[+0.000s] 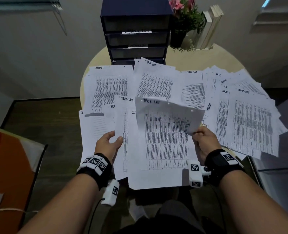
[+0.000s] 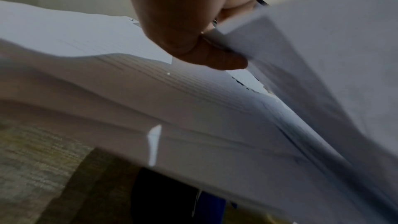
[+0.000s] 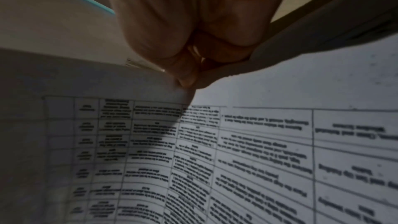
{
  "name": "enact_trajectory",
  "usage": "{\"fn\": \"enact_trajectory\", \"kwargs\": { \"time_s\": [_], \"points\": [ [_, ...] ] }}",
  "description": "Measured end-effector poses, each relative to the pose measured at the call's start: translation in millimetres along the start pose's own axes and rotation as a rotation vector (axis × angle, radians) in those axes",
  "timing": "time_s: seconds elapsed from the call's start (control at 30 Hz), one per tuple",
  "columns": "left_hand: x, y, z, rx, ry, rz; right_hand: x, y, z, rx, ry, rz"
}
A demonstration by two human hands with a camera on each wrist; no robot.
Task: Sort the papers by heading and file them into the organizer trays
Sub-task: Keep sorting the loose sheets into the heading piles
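Observation:
Many printed sheets headed ADMIN (image 1: 109, 85), TASK LIST (image 1: 156, 81) and H.R. (image 1: 218, 75) lie spread over a round table (image 1: 190, 56). My right hand (image 1: 202, 137) pinches the corner of a lifted TASK LIST sheet (image 1: 167, 115), which tilts up over the pile; the right wrist view shows the fingers (image 3: 187, 74) curled on its corner. My left hand (image 1: 109, 142) pinches the edge of another TASK LIST sheet (image 1: 124, 132) between thumb (image 2: 215, 60) and fingers. A dark blue organizer (image 1: 136, 31) with stacked trays stands at the table's back.
A potted plant with pink flowers (image 1: 183, 17) and several upright books (image 1: 209, 26) stand right of the organizer. An orange chair seat (image 1: 8, 157) is at the left. Papers overhang the table's right edge (image 1: 266, 132) and its near edge.

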State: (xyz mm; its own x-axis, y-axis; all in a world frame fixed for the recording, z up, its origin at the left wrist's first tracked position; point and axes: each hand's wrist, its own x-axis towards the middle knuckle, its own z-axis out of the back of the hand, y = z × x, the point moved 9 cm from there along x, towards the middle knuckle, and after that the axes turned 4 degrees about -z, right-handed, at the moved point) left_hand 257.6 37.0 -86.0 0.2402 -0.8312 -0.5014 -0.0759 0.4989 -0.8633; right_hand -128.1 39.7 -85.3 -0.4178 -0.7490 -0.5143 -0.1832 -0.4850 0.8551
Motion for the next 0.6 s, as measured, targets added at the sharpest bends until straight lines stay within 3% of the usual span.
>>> {"fn": "enact_trajectory", "kwargs": {
  "time_s": [0.17, 0.3, 0.43, 0.6],
  "points": [
    [-5.9, 3.4, -10.4, 0.225, 0.025, -0.032, -3.0, -15.3, -4.3, 0.014, 0.015, -0.059],
    [-4.4, -1.1, -15.6, 0.266, 0.031, -0.105, -8.2, -18.9, -11.6, -0.014, 0.051, -0.101],
    [-1.3, -12.6, -13.5, 0.222, 0.056, -0.143, 1.8, -0.8, -0.4, -0.349, -0.089, 0.025],
    [-2.3, -17.3, -12.1, 0.000, 0.129, -0.061, -1.7, 20.4, -32.2, 0.033, 0.049, -0.004]
  ]
}}
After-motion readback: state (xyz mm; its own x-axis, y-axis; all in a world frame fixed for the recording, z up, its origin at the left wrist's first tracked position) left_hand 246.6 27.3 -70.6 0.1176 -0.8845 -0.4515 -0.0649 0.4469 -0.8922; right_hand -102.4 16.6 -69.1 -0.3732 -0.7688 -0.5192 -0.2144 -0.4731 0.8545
